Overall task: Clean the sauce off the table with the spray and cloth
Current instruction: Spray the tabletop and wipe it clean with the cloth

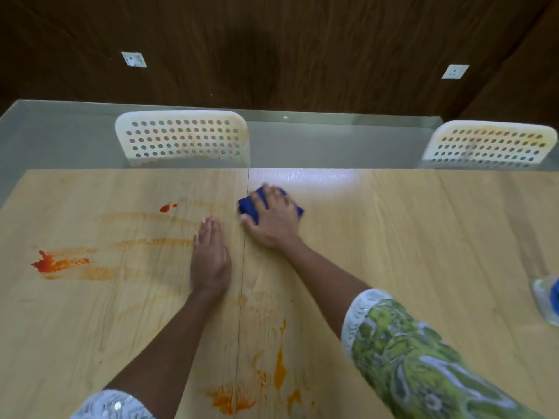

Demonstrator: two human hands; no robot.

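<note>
My right hand (273,217) presses a folded blue cloth (246,205) flat against the light wooden table (423,237) near its far edge, just right of the centre seam. My left hand (210,255) lies flat on the table beside it, fingers together, holding nothing. Red-orange sauce (50,263) is smeared at the left, a small red blob of sauce (165,208) sits further back, and orange streaks of sauce (279,370) run along the near middle. The spray bottle (547,299) is partly cut off at the right edge.
Two white perforated chairs stand behind the table, the left chair (181,137) and the right chair (490,145), both stained orange. A grey floor and a dark wooden wall with two sockets lie beyond.
</note>
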